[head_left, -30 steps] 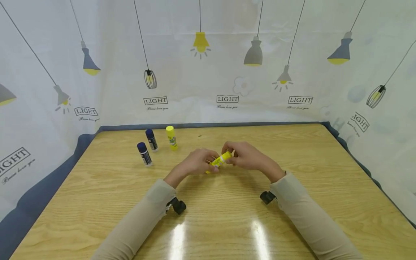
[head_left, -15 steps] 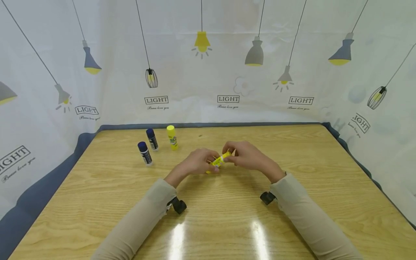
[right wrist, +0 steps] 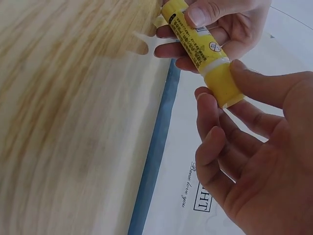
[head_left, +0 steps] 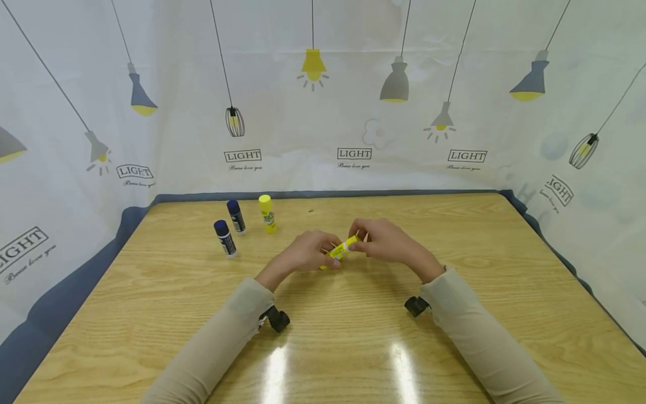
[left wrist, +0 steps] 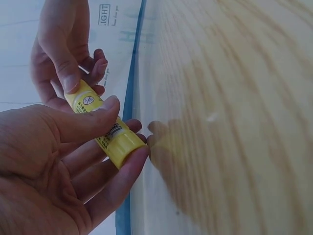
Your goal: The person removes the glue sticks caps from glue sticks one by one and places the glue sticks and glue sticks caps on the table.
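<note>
A yellow glue stick (head_left: pixel 338 251) is held at a slant above the middle of the table, between both hands. My left hand (head_left: pixel 307 251) grips its body, thumb on top and fingers beneath, as the left wrist view shows. At the upper end my right hand (head_left: pixel 382 242) pinches the yellow cap (right wrist: pixel 223 86) between thumb and index finger, its other fingers loosely curled. A white band (right wrist: pixel 214 65) separates cap and body in the right wrist view. Part of the label is hidden by the left thumb (left wrist: pixel 100 115).
Two glue sticks with dark blue caps, one nearer (head_left: pixel 225 238) and one farther (head_left: pixel 236 217), stand upright at the table's back left. Beside them stands another yellow glue stick (head_left: pixel 268 214). A lamp-printed curtain (head_left: pixel 298 123) surrounds the wooden table (head_left: pixel 343 348) at the back and sides.
My right hand has shifted very slightly to the right, still at the cap. The left hand and the glue stick stay almost still; the standing glue sticks have not moved.
</note>
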`<state>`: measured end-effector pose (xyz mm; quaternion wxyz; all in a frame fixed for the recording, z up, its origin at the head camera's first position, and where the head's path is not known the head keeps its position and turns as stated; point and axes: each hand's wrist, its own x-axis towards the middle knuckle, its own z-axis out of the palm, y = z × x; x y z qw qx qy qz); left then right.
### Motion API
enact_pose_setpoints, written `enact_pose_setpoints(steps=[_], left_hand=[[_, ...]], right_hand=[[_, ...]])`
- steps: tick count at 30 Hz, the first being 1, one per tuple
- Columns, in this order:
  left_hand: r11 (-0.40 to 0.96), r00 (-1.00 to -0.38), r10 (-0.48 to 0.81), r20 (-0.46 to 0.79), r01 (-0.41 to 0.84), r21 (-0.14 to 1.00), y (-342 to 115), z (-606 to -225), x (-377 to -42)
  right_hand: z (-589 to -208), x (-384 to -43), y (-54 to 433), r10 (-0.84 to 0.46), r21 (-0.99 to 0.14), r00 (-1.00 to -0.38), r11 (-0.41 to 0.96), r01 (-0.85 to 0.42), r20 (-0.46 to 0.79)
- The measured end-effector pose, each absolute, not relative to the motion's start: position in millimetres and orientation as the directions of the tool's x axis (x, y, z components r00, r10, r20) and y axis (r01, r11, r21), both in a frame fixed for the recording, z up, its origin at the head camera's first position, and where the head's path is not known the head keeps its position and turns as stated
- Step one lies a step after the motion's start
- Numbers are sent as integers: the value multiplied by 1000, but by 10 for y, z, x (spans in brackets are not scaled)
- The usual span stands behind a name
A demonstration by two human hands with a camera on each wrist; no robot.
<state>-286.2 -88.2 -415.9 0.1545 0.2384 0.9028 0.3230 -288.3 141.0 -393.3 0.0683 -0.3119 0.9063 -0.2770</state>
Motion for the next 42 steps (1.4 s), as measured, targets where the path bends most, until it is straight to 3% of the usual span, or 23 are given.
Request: enact_pose_setpoints(steps=[10,20,29,42], left_hand=[[664,-838,532,-122,323,675,-879,-4179,-2876],[667,-840,527,-127,316,675,-888,-4183,-2867],[668,-843,523,-124,315,675,-892,-4179,-2851],[677,-838,532,-123,334,656,-884,-4179,-2878]], right_hand=[[-3955,-2895,1422,-585,-575,-810,675,-463,-34],[-3960,-2906,1428,-636,-605,-772,610,-513,13],[-3969,-2909,1412,-614,-625,-787,640,-446,-67],[-3951,-2886,1421,-603,-620,-798,632,-465,-16]])
